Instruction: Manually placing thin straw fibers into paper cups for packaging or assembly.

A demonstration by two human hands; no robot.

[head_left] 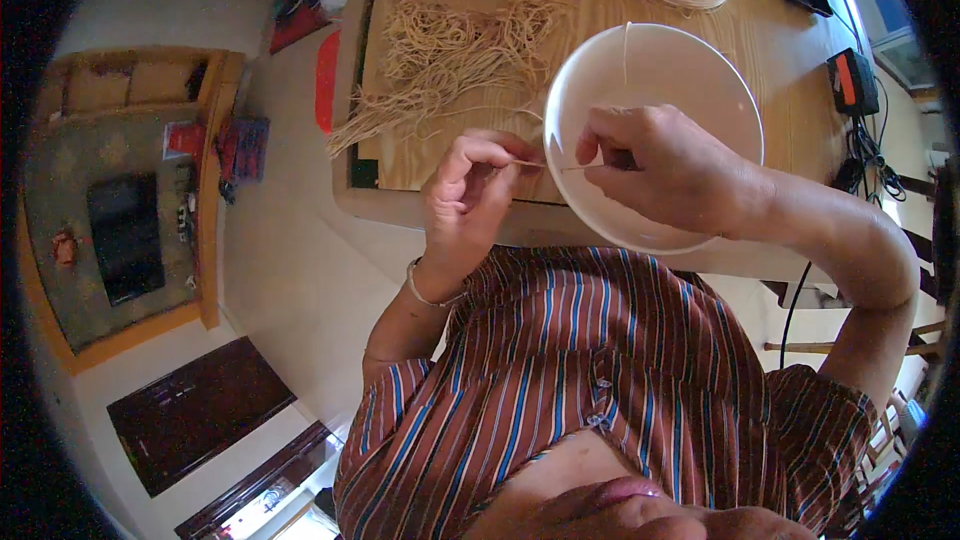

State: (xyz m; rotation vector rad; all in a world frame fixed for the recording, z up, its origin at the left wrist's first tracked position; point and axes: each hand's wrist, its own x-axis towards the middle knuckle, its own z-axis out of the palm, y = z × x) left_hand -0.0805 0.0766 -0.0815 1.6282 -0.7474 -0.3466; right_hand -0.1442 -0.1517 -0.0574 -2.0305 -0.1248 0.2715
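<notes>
Wooden table (pixel 795 55), pale strand (pixel 574 171) over white bowl (pixel 690 70), left fingers (pixel 487 152) and right fingers (pixel 594 143) each pinched closed on it

This looks like the living room of a home. A flat black rectangular television (pixel 125 238) sits within a broad orange-brown wooden wall frame (pixel 208 265).

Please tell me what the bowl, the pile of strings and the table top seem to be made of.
Bowl: plastic or ceramic, smooth and white; its soft sheen does not settle which.
Pile of strings: probably dry plant fibre, with a dull finish, as the strands look pale tan, thin and kinked.
Table top: wood or a wood-look sheet, since brown grain lines show.
</notes>
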